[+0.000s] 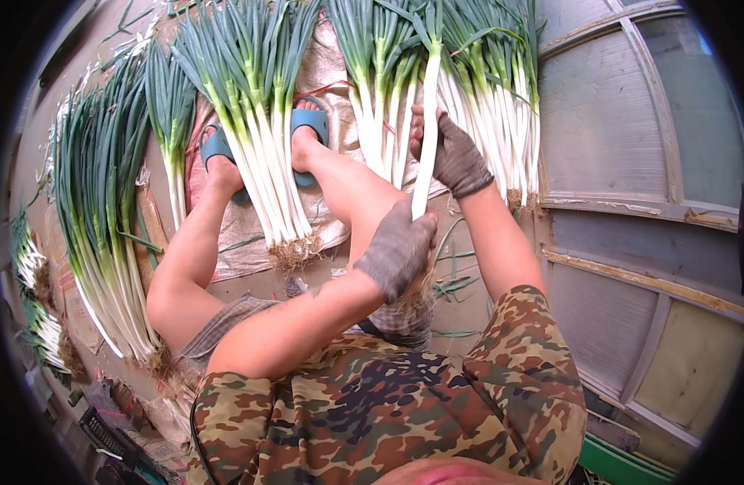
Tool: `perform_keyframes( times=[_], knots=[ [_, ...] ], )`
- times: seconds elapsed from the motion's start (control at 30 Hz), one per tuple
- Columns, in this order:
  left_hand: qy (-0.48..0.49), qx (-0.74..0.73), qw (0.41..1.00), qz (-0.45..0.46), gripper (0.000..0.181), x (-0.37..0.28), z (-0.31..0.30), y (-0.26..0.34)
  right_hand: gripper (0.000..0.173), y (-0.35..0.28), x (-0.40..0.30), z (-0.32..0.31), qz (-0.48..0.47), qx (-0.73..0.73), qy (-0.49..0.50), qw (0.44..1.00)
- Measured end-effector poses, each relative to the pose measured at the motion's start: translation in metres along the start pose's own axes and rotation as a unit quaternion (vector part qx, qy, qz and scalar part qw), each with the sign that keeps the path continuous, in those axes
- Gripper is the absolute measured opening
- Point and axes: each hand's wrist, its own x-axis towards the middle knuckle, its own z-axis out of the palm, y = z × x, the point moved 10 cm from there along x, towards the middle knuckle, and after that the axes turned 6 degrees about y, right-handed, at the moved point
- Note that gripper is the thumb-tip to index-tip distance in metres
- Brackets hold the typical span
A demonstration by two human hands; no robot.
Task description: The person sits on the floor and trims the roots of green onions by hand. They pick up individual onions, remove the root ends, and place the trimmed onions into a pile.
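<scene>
One long green onion stands tilted in front of me, with a thick white stalk and green leaves at the far end. My left hand, in a grey-brown fingerless work glove, grips the stalk's lower end and hides most of its root end. Farther up, my right hand, gloved alike, curls around the middle of the white stalk from behind. A pile of green onions lies between my feet, roots towards me. Beyond my right knee rests another group of green onions, and a further pile lies behind my right hand.
A pale woven sheet covers the ground under the middle pile. More green onions lie on my left, with smaller bunches farther out. A framed panel wall stands close on my right. Leaf scraps litter the floor.
</scene>
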Motion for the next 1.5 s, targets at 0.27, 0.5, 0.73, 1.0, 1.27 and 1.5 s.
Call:
perform_keyframes(
  times=[0.27, 0.5, 0.73, 1.0, 1.27, 1.5],
  knots=[
    [0.133, 0.144, 0.966, 0.169, 0.039, -0.075, -0.125, -0.039, 0.014, -0.016, 0.092, -0.003, -0.026, -0.065, 0.213, 0.974],
    [-0.02, -0.139, 0.988, -0.061, 0.025, -0.082, -0.139, -0.09, 0.011, 0.004, 0.1, 0.023, -0.06, -0.186, 0.191, 0.962],
    [-0.002, -0.086, 0.996, 0.008, 0.036, -0.047, -0.171, -0.107, 0.017, 0.016, 0.133, 0.072, -0.09, -0.312, 0.182, 0.928],
    [0.222, -0.065, 0.973, 0.011, 0.032, 0.021, -0.217, -0.181, 0.02, 0.086, 0.248, 0.124, -0.135, -0.335, 0.06, 0.93],
    [0.275, -0.038, 0.948, -0.152, 0.028, 0.052, -0.222, -0.253, 0.051, 0.154, 0.287, 0.06, -0.191, -0.85, 0.098, 0.481],
    [0.251, -0.048, 0.938, -0.233, 0.034, 0.045, -0.217, -0.259, 0.049, 0.231, 0.242, 0.028, 0.084, -0.964, -0.11, 0.225]
  ],
)
